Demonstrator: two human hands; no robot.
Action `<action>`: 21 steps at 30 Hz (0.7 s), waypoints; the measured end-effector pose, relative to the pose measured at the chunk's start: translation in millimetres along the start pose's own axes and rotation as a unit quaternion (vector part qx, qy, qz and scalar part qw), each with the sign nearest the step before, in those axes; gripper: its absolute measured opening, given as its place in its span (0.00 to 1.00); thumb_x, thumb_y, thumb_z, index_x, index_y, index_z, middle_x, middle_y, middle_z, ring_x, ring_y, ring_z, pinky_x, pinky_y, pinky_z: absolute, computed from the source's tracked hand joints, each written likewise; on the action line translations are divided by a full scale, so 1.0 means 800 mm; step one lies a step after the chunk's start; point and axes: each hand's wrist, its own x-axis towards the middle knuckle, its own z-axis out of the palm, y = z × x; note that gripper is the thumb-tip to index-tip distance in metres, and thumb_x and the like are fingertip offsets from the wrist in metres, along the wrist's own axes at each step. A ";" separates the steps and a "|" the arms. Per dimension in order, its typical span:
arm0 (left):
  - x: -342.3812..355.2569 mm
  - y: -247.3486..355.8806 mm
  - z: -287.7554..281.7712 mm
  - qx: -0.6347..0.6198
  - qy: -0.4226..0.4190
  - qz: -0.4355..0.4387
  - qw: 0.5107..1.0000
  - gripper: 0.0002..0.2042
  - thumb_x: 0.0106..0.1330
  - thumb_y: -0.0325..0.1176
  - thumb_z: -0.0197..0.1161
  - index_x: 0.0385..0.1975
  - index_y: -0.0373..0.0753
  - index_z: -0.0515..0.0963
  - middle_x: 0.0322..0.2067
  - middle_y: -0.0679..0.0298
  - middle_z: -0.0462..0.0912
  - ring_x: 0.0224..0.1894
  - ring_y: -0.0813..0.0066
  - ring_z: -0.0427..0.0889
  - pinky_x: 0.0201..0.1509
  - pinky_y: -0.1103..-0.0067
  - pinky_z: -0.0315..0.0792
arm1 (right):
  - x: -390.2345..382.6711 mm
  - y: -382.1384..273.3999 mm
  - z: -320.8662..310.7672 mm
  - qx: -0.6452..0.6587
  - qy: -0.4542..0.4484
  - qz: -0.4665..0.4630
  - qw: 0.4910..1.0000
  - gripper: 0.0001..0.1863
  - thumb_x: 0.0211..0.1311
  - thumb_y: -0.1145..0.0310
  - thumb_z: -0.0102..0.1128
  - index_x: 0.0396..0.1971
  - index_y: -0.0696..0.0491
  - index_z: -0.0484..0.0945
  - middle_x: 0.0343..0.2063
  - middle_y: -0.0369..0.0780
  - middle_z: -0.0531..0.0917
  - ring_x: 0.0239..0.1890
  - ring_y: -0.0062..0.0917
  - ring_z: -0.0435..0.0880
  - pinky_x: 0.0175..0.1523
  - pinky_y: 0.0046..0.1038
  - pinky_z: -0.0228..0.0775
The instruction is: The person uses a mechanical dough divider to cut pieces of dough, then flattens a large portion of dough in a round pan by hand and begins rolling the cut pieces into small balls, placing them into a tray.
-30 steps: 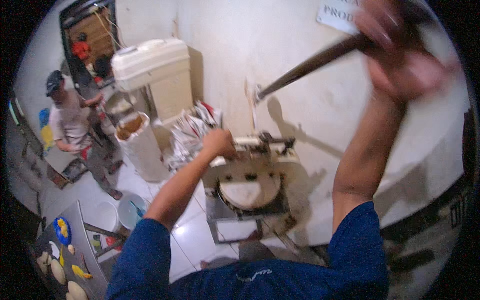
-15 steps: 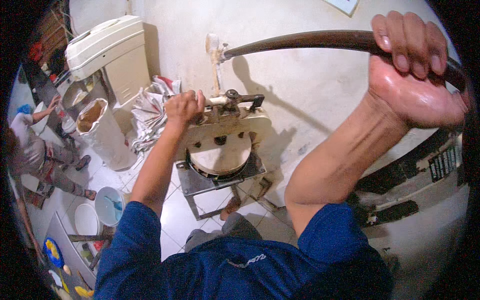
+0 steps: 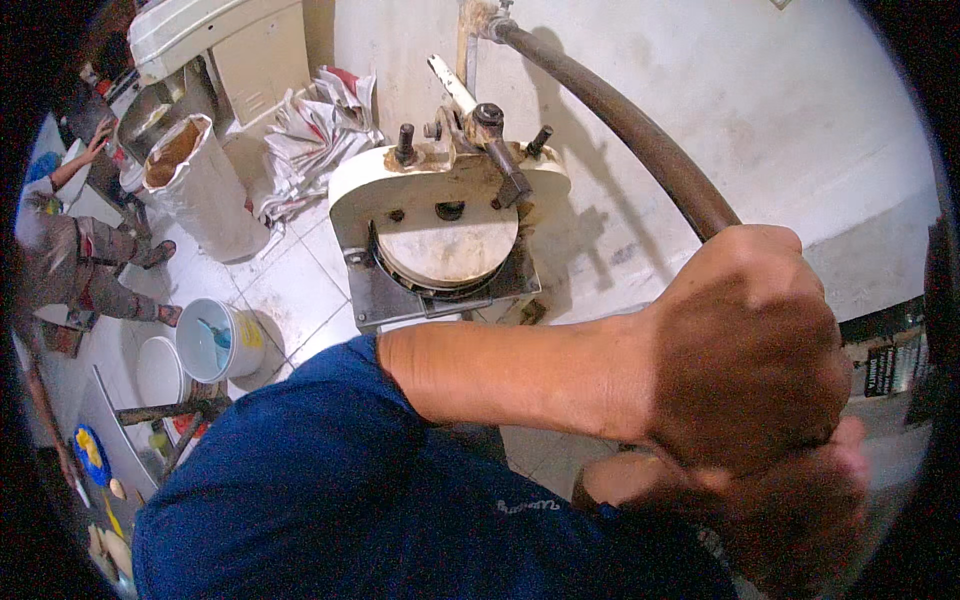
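My left hand (image 3: pixel 745 340) is closed around a long dark metal bar (image 3: pixel 620 110), my left forearm reaching across to the right. My right hand (image 3: pixel 785 515) is closed on the bar just below it, partly shadowed and hidden. The bar slopes from a bracket (image 3: pixel 492 22) on the wall down to my hands. Beside it stands a worn cream machine (image 3: pixel 360 190) with a round pale disc (image 3: pixel 440 250), bolts and a short white handle (image 3: pixel 450 80) on top, nothing holding that handle now. The machine sits on a metal stand (image 3: pixel 375 310).
At the left, another person (image 3: pixel 50 250) reaches out an arm. Near them stand a white sack (image 3: pixel 205 205), piled paper (image 3: pixel 310 140), a cream cabinet (image 3: pixel 255 70) and two buckets (image 3: pixel 220 350). A table (image 3: pixel 110 400) at lower left holds a blue dish and pale pieces.
My left hand has left the short handle and now grips the long bar. My right hand has come down with the bar. The short handle has swung round to point away from me.
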 end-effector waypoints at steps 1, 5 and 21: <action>0.009 -0.001 -0.006 0.016 0.020 0.022 0.999 0.19 0.55 0.56 0.62 0.19 0.44 0.77 0.24 0.58 0.77 0.29 0.56 0.76 0.38 0.61 0.68 | 0.001 0.009 0.004 0.002 0.000 0.000 1.000 0.23 0.53 0.41 0.61 0.24 0.46 0.67 0.19 0.35 0.68 0.25 0.27 0.65 0.39 0.33 0.59; 0.037 -0.005 -0.014 -0.001 -0.047 -0.005 0.999 0.18 0.48 0.55 0.66 0.13 0.48 0.74 0.19 0.61 0.72 0.24 0.58 0.70 0.35 0.60 0.65 | -0.010 0.020 0.005 -0.033 0.025 0.011 0.999 0.24 0.55 0.42 0.61 0.26 0.48 0.68 0.21 0.38 0.70 0.27 0.30 0.67 0.40 0.35 0.61; 0.002 -0.037 -0.114 -0.080 -0.101 -0.029 0.991 0.30 0.56 0.51 0.67 0.55 0.36 0.80 0.42 0.52 0.85 0.43 0.49 0.85 0.53 0.62 0.77 | 0.168 0.001 0.052 -0.181 0.076 -0.113 0.974 0.25 0.64 0.45 0.62 0.35 0.55 0.72 0.27 0.47 0.78 0.35 0.40 0.77 0.46 0.42 0.69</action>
